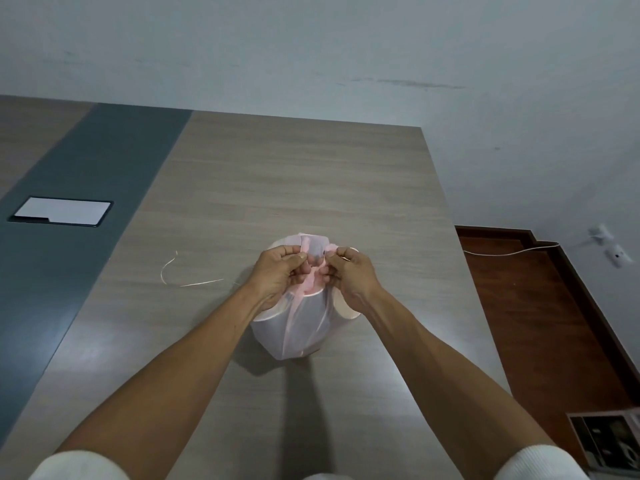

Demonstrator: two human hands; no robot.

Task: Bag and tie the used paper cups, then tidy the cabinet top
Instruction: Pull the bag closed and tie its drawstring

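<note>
A thin translucent pink plastic bag (pixel 298 334) stands on the wooden cabinet top (pixel 311 174), bulging with white paper cups (pixel 346 311) that show through its sides. My left hand (pixel 278 277) pinches one gathered handle of the bag at its top. My right hand (pixel 349 275) pinches the other handle. The two hands meet above the bag's mouth, where the pink plastic is bunched between the fingers. The knot itself is hidden by my fingers.
A loose pale string (pixel 180 277) lies on the cabinet top left of the bag. A dark tablet with a white screen (pixel 62 211) rests on the grey strip at far left. Right of the cabinet edge lie brown floor (pixel 540 306), a white cable (pixel 512 252) and a wall socket.
</note>
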